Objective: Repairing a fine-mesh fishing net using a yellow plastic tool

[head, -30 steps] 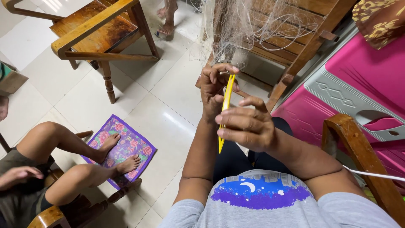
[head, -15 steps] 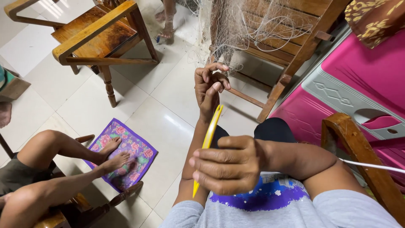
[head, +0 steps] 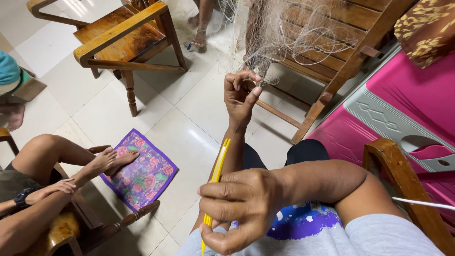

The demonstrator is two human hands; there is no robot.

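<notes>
View from above a seated person's lap, looking down at both hands. The right hand (head: 239,208) is close to the camera, low in the middle of the view, clenched around a thin yellow netting needle (head: 216,176). The needle passes through the closed fist: its longer part sticks up and slightly right, above the thumb and forefinger, and a short yellow tip shows below the hand. The left hand (head: 241,95) is stretched out farther away, higher up, its thumb and fingertips (head: 253,93) pinched on strands of a pale fishing net (head: 284,35). The needle's upper end sits beside the left forearm, well below that pinch and apart from the net. The net hangs in a tangled bunch over a wooden bench (head: 332,52) at the top right. A pink plastic box (head: 407,99) with a grey lid panel lies to the right, and a wooden armrest (head: 403,180) curves beside the person's right arm. On the left, another person's bare foot (head: 118,159) rests on a purple flowered cloth (head: 142,170) on the white tiled floor (head: 189,114). A wooden chair (head: 123,42) stands at the top left.
</notes>
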